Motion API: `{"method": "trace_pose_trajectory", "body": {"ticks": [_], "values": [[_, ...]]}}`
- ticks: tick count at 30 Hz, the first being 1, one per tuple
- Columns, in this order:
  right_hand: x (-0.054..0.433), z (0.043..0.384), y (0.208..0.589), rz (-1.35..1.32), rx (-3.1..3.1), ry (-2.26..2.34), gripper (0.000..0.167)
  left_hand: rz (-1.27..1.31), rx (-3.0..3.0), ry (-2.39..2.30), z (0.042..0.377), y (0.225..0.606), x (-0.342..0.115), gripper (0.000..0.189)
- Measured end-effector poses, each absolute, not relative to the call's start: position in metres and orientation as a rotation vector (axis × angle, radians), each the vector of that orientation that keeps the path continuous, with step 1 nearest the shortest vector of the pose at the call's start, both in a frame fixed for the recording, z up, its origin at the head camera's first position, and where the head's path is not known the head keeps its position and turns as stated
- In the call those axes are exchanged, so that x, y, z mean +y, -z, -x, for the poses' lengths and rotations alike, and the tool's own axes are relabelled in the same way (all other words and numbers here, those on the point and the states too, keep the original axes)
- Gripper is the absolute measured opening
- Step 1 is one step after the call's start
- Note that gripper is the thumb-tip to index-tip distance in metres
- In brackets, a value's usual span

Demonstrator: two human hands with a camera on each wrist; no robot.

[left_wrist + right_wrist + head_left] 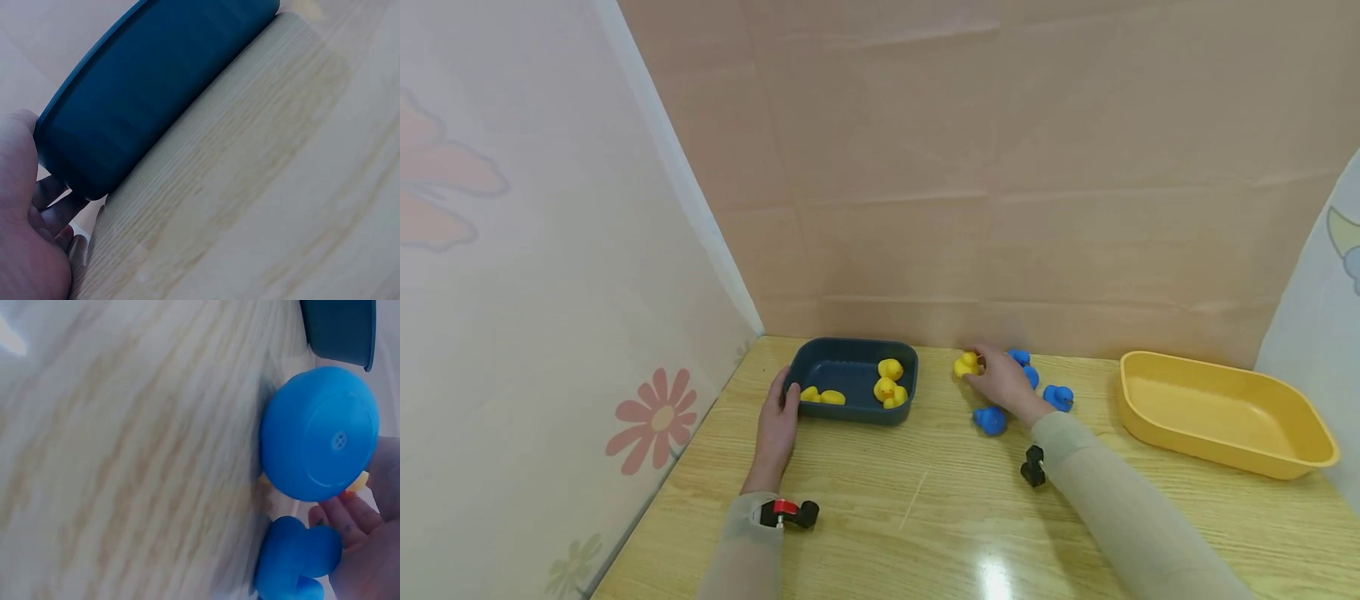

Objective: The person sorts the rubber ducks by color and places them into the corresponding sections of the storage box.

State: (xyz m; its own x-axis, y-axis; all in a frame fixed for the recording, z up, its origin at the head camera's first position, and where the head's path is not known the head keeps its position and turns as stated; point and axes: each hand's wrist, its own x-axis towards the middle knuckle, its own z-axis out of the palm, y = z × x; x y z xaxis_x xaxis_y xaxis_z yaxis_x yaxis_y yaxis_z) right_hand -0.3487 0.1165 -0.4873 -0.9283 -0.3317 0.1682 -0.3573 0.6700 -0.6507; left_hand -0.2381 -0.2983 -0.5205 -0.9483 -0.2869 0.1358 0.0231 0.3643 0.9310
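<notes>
The person's left hand [777, 421] grips the left end of a navy, round-cornered plastic tray [842, 371], thumb and fingers bent about it, probably to steady it near the far left corner of the pale wood-grained table [865, 508]. Near the middle of the table's far edge, the right hand [1003, 383] pinches a small yellow toy duck [965, 365], thumb and fingers parted only by its body, a hold that likely suits something so small and rounded. I can't tell whether that duck is off the surface. More yellow toy ducks [884, 388] lie in the tray, at its right end and along its near side. Four blue toy ducks [990, 420] sit around the right hand; a yellow plastic tray [1225, 412] stands apart by the far right corner. I can read no brand, label or writing; one blue duck's underside bears a small round mark [339, 440].
</notes>
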Motion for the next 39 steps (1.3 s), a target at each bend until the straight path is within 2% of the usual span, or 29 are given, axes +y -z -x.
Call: {"method": "trace_pose_trajectory", "body": {"ticks": [20,39], "values": [[0.078,0.324,0.454,-0.680,-2.597,-1.272,0.053,-0.240,-2.363,1.622,0.239,0.522,-0.301,0.062],[0.033,0.295,0.441,-0.816,-2.598,-1.353,0.054,-0.240,-2.372,1.630,0.241,0.522,-0.300,0.061]]}}
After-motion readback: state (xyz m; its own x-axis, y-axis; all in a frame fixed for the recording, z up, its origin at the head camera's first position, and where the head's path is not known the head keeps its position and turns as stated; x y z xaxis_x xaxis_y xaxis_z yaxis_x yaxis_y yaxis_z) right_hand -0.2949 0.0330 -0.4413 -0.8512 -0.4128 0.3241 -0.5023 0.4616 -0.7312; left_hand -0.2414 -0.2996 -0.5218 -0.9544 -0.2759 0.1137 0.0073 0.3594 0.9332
